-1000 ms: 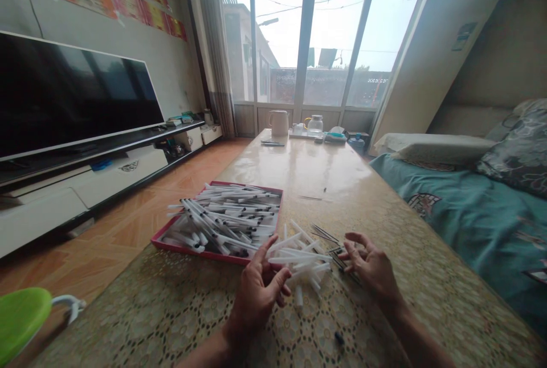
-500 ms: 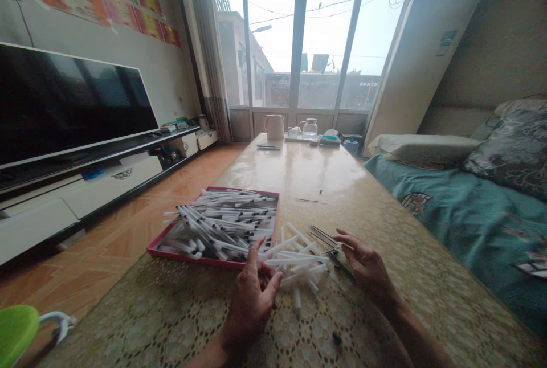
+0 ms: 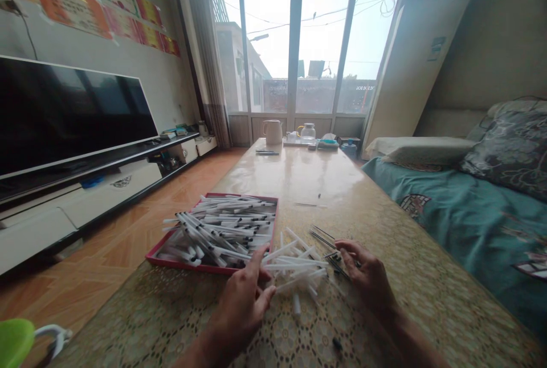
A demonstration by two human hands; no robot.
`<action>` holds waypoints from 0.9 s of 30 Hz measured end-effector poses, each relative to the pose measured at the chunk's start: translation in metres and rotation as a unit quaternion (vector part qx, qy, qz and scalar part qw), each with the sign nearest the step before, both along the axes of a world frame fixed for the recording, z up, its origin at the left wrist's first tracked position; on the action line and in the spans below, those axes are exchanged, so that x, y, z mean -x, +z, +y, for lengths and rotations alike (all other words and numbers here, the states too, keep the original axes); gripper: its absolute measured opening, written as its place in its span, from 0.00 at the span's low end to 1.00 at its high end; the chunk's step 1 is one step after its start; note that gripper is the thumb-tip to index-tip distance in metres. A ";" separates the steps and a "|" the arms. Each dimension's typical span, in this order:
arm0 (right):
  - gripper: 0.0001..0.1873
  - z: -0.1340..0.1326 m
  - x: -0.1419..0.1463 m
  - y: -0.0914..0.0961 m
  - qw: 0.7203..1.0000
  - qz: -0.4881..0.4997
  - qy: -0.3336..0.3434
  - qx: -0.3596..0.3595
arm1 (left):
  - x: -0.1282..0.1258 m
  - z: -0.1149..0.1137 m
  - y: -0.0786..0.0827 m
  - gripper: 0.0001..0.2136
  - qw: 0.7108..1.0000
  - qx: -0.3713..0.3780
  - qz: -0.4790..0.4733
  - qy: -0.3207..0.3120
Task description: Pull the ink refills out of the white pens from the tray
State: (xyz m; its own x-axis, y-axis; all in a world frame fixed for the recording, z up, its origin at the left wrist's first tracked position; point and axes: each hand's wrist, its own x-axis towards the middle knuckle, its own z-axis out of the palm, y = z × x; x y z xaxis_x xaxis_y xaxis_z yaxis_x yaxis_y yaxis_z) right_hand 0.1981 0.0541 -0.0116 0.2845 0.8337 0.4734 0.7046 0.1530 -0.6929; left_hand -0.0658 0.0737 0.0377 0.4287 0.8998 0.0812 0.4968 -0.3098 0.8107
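Note:
My left hand [image 3: 244, 298] is at the near right corner of a red-rimmed tray [image 3: 188, 268], thumb and index finger apart, beside a loose pile of white plastic pen barrels [image 3: 299, 265]. The fingertips are close to the barrel ends; whether they touch one I cannot tell. To the right, my right hand [image 3: 368, 274] reaches over thin dark pen refills [image 3: 323, 237] and small black pieces [image 3: 337, 260]. Its thumb and index finger bend toward these pieces, with a gap between them. Many white pens with dark ends [image 3: 226, 223] fill the tray in a heap.
A small black piece [image 3: 337, 345] lies near the table's front. Farther off lie a thin rod [image 3: 307, 205] and a tiny dark bit [image 3: 318, 195]. A kettle [image 3: 272, 132] and glass pot [image 3: 307, 131] stand at the far end. A sofa [image 3: 427, 208] borders the right.
My left hand has shifted slightly left and down, its fingers lower toward the barrels. The right hand's fingers have bent down toward the black pieces. The view has tilted a little upward.

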 end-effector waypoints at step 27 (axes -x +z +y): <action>0.12 -0.013 0.018 0.014 0.998 0.006 0.053 -0.027 | 0.025 0.070 0.024 0.07 0.949 -0.293 0.118 0.001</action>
State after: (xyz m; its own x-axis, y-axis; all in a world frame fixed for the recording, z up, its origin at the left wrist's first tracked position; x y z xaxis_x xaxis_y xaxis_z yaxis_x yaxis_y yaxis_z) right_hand 0.1798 0.0410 0.0021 0.2021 0.8327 0.5155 0.6740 0.2636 -0.6901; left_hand -0.0905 0.1442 0.0622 0.4957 0.7303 0.4701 0.6439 -0.6723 0.3653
